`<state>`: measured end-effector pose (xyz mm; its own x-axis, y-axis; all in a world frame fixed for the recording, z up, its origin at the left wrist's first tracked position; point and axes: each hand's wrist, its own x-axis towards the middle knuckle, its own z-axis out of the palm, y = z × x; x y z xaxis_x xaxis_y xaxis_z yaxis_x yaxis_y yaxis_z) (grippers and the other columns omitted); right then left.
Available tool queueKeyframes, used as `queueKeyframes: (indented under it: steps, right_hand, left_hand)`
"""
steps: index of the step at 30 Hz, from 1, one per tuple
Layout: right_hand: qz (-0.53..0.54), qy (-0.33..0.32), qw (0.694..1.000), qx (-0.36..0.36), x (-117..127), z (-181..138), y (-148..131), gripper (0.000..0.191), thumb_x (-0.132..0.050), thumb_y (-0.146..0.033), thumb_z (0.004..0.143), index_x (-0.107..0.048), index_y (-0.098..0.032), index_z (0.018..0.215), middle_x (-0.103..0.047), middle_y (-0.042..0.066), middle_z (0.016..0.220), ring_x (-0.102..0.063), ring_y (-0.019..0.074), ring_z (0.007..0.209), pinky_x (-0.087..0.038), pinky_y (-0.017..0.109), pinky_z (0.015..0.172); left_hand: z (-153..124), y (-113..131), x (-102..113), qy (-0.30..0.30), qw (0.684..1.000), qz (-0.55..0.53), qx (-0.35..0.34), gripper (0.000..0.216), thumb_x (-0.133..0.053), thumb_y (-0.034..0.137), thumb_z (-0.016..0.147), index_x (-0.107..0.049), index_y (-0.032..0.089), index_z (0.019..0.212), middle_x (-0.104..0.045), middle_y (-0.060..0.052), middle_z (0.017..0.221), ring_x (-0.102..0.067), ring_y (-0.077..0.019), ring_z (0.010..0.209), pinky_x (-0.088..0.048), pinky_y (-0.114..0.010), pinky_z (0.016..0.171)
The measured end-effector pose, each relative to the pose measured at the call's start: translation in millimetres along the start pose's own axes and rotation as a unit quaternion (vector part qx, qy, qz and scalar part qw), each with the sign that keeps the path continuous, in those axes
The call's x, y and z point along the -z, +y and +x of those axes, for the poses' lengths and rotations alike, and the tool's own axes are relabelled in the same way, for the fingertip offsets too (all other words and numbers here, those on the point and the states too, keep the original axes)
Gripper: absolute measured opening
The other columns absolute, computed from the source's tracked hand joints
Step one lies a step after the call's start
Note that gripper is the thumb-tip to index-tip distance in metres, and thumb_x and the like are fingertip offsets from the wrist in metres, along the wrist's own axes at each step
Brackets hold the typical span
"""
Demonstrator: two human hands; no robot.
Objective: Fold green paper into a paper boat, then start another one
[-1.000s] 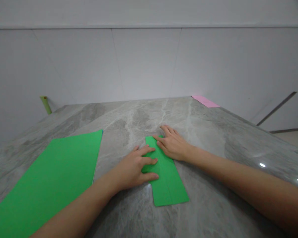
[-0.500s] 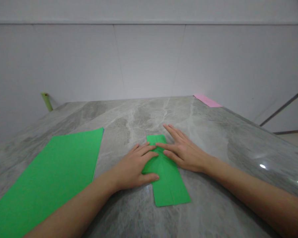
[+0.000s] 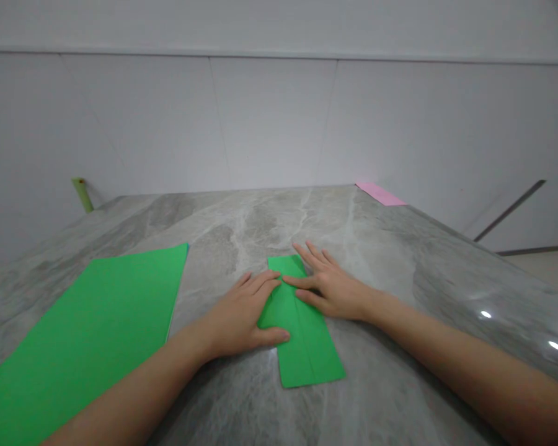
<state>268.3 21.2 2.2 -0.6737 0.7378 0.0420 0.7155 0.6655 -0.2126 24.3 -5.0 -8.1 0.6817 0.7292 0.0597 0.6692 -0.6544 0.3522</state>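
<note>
A narrow folded green paper [image 3: 307, 344] lies on the grey marble table [image 3: 400, 260], with a crease running along its middle. My left hand [image 3: 244, 313] lies flat on its left side, fingers stretched out and thumb along the paper's edge. My right hand [image 3: 328, 285] rests flat on the paper's far right part, fingers spread and pointing left. The fingertips of the two hands nearly meet over the paper's upper half. Neither hand grips anything.
A large flat green sheet [image 3: 88, 328] lies to the left on the table. A pink paper [image 3: 380, 193] sits at the far right corner. A yellow-green stick [image 3: 82, 194] leans by the wall at the far left. White wall panels stand behind.
My right hand slid back and forth over the paper's far end, and its fingers now point more to the left. My left hand stayed pressed on the paper.
</note>
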Motion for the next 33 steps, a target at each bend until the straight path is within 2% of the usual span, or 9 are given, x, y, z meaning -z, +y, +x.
queueKeyframes:
  steps: [3, 7, 12, 14, 17, 21, 25, 29, 33]
  right_hand:
    - [0.012, -0.027, 0.998, 0.052, 14, -16, -12, 0.034, -0.059, -0.029, 0.094, -0.068, -0.031, 0.126, -0.013, 0.008, 0.166, -0.001, 0.0456, 0.148, -0.014, 0.072, 0.112]
    - [0.03, -0.051, 0.993, 0.099, 25, -34, -30, 0.027, -0.061, -0.027, 0.092, -0.074, -0.029, 0.116, -0.019, 0.008, 0.164, -0.003, 0.0445, 0.148, -0.013, 0.074, 0.112]
    - [0.034, -0.045, 0.985, 0.161, 31, -44, -45, 0.014, -0.066, -0.019, 0.085, -0.08, -0.022, 0.085, -0.033, 0.007, 0.159, -0.019, 0.0423, 0.147, -0.015, 0.072, 0.113]
    - [0.031, -0.047, 0.98, 0.19, 34, -46, -48, 0.011, -0.068, -0.02, 0.082, -0.078, -0.023, 0.081, -0.04, 0.006, 0.156, -0.023, 0.0403, 0.147, -0.017, 0.071, 0.113]
    - [0.038, -0.062, 0.973, 0.219, 36, -49, -52, 0.011, -0.069, -0.019, 0.079, -0.078, -0.025, 0.082, -0.045, 0.005, 0.153, -0.026, 0.0389, 0.146, -0.021, 0.071, 0.112]
    - [0.054, -0.081, 0.967, 0.236, 36, -51, -53, 0.015, -0.069, -0.018, 0.075, -0.079, -0.026, 0.084, -0.042, 0.004, 0.155, -0.026, 0.0395, 0.146, -0.023, 0.069, 0.111]
    - [0.104, -0.038, 0.96, 0.257, 30, -45, -48, 0.031, -0.066, -0.014, 0.068, -0.078, -0.024, 0.096, -0.041, 0.005, 0.155, -0.032, 0.0338, 0.144, -0.022, 0.057, 0.117]
    - [0.102, -0.017, 0.96, 0.261, 24, -37, -37, 0.038, -0.063, -0.017, 0.07, -0.075, -0.02, 0.106, -0.051, 0.011, 0.143, -0.038, 0.0301, 0.14, -0.019, 0.053, 0.119]
    - [0.118, -0.033, 0.96, 0.253, 21, -37, -38, 0.041, -0.061, -0.015, 0.07, -0.073, -0.02, 0.108, -0.062, 0.011, 0.121, -0.054, 0.0274, 0.118, -0.035, 0.048, 0.109]
  left_hand:
    - [-1, 0, 0, -0.015, 1.0, 0.015, 0.009, 0.082, -0.065, 0.06, 0.082, -0.039, 0.016, 0.146, -0.039, -0.016, 0.155, -0.033, -0.0331, 0.144, -0.02, -0.057, 0.119]
    - [-4, -1, -1, -0.015, 1.0, 0.016, 0.003, 0.081, -0.061, 0.059, 0.086, -0.035, 0.018, 0.15, -0.034, -0.016, 0.157, -0.031, -0.034, 0.145, -0.02, -0.059, 0.118]
    - [-5, -3, -3, -0.002, 1.0, 0.013, -0.01, 0.079, -0.059, 0.059, 0.087, -0.035, 0.02, 0.151, -0.034, -0.015, 0.158, -0.03, -0.0335, 0.146, -0.02, -0.058, 0.118]
    - [-5, -3, -3, -0.01, 1.0, 0.014, -0.003, 0.079, -0.059, 0.06, 0.087, -0.034, 0.02, 0.151, -0.034, -0.014, 0.158, -0.029, -0.0332, 0.146, -0.019, -0.059, 0.119]
    - [-5, -3, -3, -0.014, 1.0, 0.016, 0.0, 0.077, -0.057, 0.06, 0.089, -0.033, 0.021, 0.151, -0.033, -0.013, 0.158, -0.029, -0.0323, 0.146, -0.019, -0.058, 0.119]
    - [-6, -3, -3, -0.012, 1.0, 0.021, -0.002, 0.074, -0.054, 0.059, 0.091, -0.034, 0.02, 0.151, -0.031, -0.014, 0.159, -0.029, -0.0316, 0.147, -0.019, -0.057, 0.119]
    - [-8, -5, -1, -0.016, 1.0, 0.006, -0.013, 0.07, -0.058, 0.056, 0.09, -0.039, 0.022, 0.148, -0.033, -0.013, 0.158, -0.028, -0.032, 0.147, -0.02, -0.058, 0.119]
    - [-12, -9, 1, 0.001, 0.999, -0.019, -0.039, 0.065, -0.064, 0.047, 0.088, -0.043, 0.026, 0.146, -0.038, -0.015, 0.155, -0.033, -0.0339, 0.144, -0.021, -0.061, 0.117]
    - [-16, -8, 4, 0.005, 0.996, -0.037, -0.083, 0.056, -0.068, 0.041, 0.085, -0.053, 0.028, 0.138, -0.048, -0.013, 0.148, -0.034, -0.0365, 0.143, -0.017, -0.067, 0.115]
